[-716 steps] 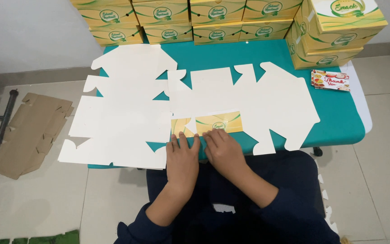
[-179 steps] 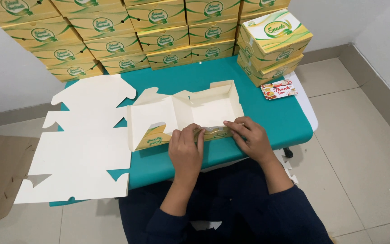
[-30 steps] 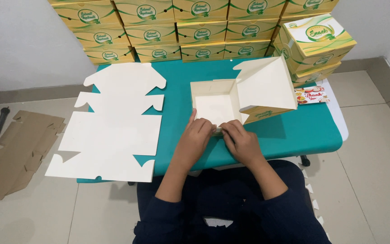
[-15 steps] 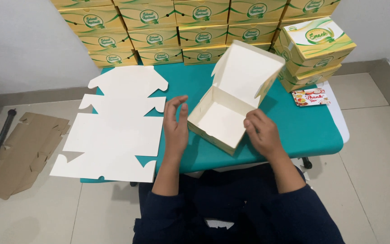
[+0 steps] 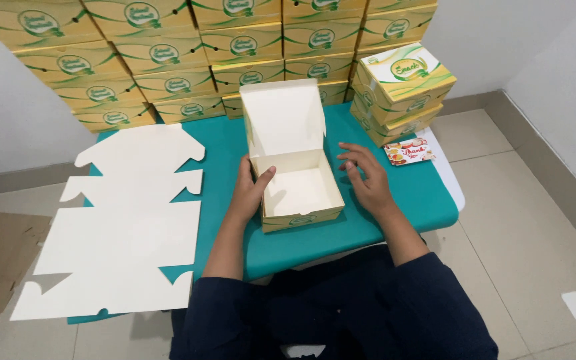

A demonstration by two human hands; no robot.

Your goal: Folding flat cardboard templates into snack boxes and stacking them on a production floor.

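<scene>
Standing folded at the table's point(image 5: 395, 220) front edge, lid still up, the box point(image 5: 298, 180) is gripped by the left hand point(image 5: 251, 187), thumb inside, while the right hand point(image 5: 365, 175) hovers spread beside it.

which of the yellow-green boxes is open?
The box on the teal table between the hands, lid up, white inside showing; left hand grips its wall. The stacked boxes behind and at right are all closed.
</scene>
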